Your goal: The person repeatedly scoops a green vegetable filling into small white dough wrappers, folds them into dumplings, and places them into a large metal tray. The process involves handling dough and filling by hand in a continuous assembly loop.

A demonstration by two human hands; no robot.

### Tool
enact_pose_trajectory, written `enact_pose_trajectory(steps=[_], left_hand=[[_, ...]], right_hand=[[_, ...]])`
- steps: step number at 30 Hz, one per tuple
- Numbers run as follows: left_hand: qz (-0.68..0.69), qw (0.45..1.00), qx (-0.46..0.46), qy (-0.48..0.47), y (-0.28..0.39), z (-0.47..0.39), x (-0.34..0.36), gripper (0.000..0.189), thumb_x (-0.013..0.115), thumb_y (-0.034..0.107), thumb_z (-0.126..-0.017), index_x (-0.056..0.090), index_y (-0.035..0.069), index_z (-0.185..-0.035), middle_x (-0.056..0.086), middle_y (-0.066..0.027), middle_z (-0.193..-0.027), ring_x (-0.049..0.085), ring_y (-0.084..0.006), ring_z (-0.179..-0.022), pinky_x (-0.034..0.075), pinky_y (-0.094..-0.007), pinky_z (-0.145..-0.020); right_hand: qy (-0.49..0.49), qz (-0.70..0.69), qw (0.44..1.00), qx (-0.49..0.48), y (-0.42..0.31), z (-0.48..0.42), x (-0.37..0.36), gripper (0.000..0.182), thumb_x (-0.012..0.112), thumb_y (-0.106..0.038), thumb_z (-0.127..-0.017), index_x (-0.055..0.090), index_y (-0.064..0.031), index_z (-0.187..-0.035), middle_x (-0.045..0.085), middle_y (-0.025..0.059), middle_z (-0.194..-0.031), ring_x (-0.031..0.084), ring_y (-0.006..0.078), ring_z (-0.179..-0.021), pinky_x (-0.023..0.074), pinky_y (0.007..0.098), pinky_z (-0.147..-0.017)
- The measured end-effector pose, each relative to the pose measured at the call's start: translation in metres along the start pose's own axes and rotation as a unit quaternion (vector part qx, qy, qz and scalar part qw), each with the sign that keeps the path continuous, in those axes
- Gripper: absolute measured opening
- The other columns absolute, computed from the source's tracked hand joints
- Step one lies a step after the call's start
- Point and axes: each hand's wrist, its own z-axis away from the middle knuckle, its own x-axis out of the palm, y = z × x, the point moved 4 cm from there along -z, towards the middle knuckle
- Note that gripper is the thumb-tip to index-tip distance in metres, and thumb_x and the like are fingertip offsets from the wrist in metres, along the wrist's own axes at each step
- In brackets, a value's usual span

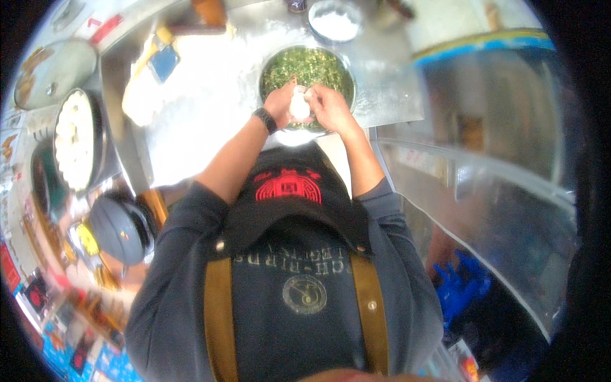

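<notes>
A white piece of dough rests in my left hand, which is cupped around it. A dark band circles my left wrist. From the other side, my right hand pinches the dough's edge between bent fingers. Both hands are over the near part of a round metal bowl. Chopped green filling fills this bowl and shows beyond my hands. The dough's underside is hidden by my left fingers.
At left, a round pan holds several white dough pieces, with a glass lid behind it. A blue scraper lies on the bright metal counter. Beyond the green filling stands a bowl of white contents. Blue gloves hang lower right.
</notes>
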Motion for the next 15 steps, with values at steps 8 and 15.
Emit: enact_pose_trajectory(steps=[8,15], left_hand=[[0.016,0.997,0.049,0.051,0.008,0.028,0.005,0.033,0.039,0.033,-0.104,0.056,0.007,-0.116,0.064,-0.0083,-0.113,0.064,-0.025,-0.099,0.056,-0.05,-0.078],[-0.675,0.65,0.288,0.197,0.026,0.106,-0.015,0.039,0.063,0.029,-0.092,0.052,0.006,-0.121,0.065,-0.0106,-0.106,0.065,-0.0271,-0.095,0.054,-0.0409,-0.074]], right_hand=[[-0.033,-0.079,0.996,-0.022,-0.031,0.001,-0.005,0.006,0.064,-0.006,-0.089,0.063,-0.0012,-0.091,0.065,0.0125,-0.074,0.063,0.0198,-0.066,0.0496,0.0311,-0.061],[-0.152,-0.154,0.975,-0.046,-0.078,-0.008,0.028,0.009,0.065,-0.008,-0.09,0.067,0.0,-0.091,0.064,0.0063,-0.071,0.062,0.0105,-0.066,0.0471,0.0257,-0.059]])
